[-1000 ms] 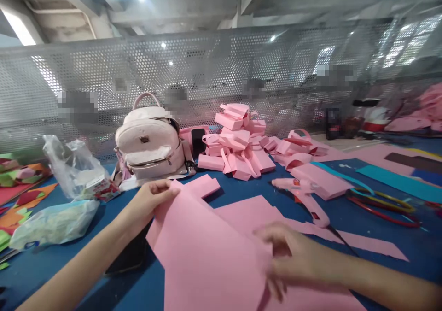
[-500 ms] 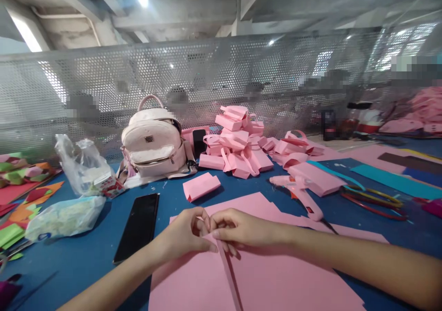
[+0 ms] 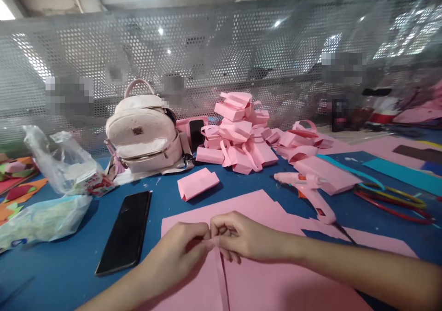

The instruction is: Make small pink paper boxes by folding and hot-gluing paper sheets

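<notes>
Low in the frame's centre, the left hand point(image 3: 179, 249) and right hand point(image 3: 241, 237) are both pinching the pink sheet point(image 3: 262, 283) lying on the tabletop point(image 3: 69, 274); matching edges evenly should be keeping the fold straight.

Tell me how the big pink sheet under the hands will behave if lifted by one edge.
The large flat pink foam sheet looks thin, so it would probably droop. It likely weighs little. The left hand and right hand pinch its crease easily, suggesting softness.

Both hands meet at lower centre of the frame.
The left hand point(image 3: 179, 251) and right hand point(image 3: 241, 237) touch fingertip to fingertip, fingers curled in a pinch; forearms enter from bottom left and bottom right.
</notes>
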Motion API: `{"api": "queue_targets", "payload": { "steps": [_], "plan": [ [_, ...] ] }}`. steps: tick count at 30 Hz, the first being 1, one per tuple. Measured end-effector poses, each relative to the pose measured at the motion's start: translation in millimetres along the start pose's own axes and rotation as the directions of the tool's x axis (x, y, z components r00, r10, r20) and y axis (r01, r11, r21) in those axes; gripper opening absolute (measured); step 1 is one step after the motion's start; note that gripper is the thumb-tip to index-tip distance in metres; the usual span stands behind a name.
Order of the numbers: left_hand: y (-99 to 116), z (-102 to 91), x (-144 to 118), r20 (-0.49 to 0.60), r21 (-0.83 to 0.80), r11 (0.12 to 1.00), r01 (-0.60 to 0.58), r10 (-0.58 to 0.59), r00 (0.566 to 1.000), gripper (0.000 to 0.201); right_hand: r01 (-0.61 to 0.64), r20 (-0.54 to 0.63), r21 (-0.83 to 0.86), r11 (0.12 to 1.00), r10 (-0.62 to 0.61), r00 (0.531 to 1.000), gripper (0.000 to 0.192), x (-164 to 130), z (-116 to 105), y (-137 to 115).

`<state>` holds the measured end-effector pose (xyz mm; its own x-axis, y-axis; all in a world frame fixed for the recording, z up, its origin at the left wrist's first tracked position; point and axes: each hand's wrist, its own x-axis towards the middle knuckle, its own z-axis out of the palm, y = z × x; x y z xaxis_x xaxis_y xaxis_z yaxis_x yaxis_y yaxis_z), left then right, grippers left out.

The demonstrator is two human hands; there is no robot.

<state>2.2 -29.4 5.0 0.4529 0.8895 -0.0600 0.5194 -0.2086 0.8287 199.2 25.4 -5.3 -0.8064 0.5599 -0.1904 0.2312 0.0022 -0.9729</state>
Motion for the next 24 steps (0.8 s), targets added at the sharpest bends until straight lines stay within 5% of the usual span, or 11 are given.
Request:
{"api": "queue_targets", "payload": {
  "steps": [8, 14, 24],
  "plan": [
    [-8, 6.5, 1, -0.028, -0.018, 0.996, -0.091, 0.09, 0.996, 0.031, 0.026, -0.032, 0.0, 1.0, -0.026, 0.999, 0.008, 0, 2, 7],
    [-15, 4.6, 2, -0.118, -0.021, 1.0, -0.006, 0.004, 0.993, 0.033, 0.023, -0.04, 0.024, 0.999, -0.022, 0.999, 0.017, 1, 0, 5],
    [-9, 7.6, 2, -0.111, -0.173, 0.985, 0.014, -0.034, 0.993, 0.028, 0.069, -0.065, 0.088, 0.994, -0.064, 0.996, 0.037, -1, 3, 5]
  ]
}}
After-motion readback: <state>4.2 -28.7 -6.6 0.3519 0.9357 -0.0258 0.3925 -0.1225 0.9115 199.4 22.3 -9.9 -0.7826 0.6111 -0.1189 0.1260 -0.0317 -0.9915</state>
